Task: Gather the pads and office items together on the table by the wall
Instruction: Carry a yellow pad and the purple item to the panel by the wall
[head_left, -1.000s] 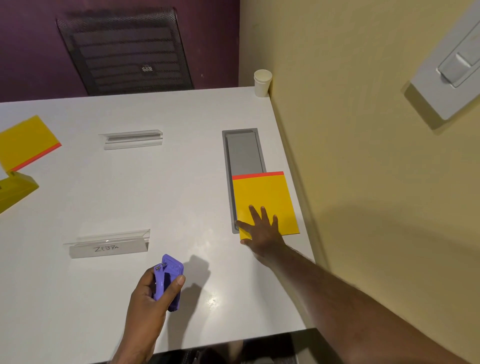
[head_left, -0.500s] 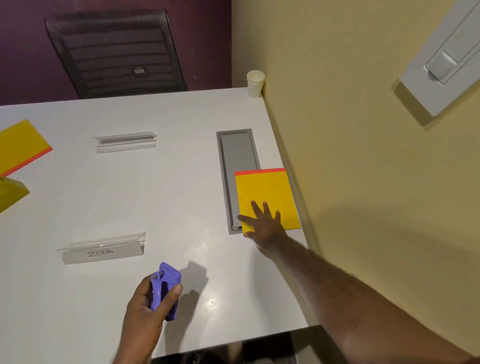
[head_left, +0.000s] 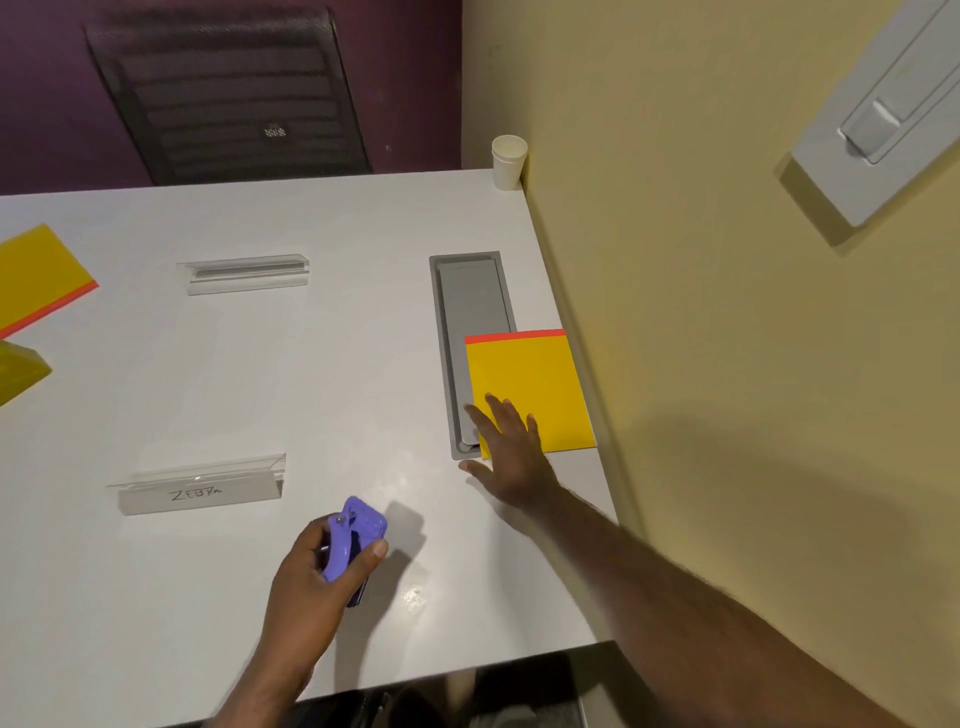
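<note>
head view, looking down: the white table (head_left: 218, 395) fills most of the frame, its right edge running along the yellow wall (head_left: 701, 260). right of centre, a grey cable hatch (head_left: 470, 301) is sunk into the top, its long axis running up the frame. a yellow pad (head_left: 524, 384) with a red strip along its upper edge lies at centre right, close against the wall and overlapping the hatch's lower right part. a second yellow pad (head_left: 36, 275) sits at the left edge, well apart from the wall. two clear name holders lie between: one (head_left: 244, 273) at upper left, one (head_left: 202, 486) marked "zebra" at lower left. a paper cup (head_left: 509, 161) stands in the upper corner by the wall.

the right hand (head_left: 511, 457) is spread flat, fingers splayed, its fingertips over the near pad's lower left corner, gripping nothing; whether they press on it is unclear. the left hand (head_left: 311, 582), at lower centre, is closed around a purple hole punch (head_left: 353, 545). the pad by the wall lies up and to the right of that punch, so setting it beside the pad looks like a short carry, and the left hand is the one placed to do it.
</note>
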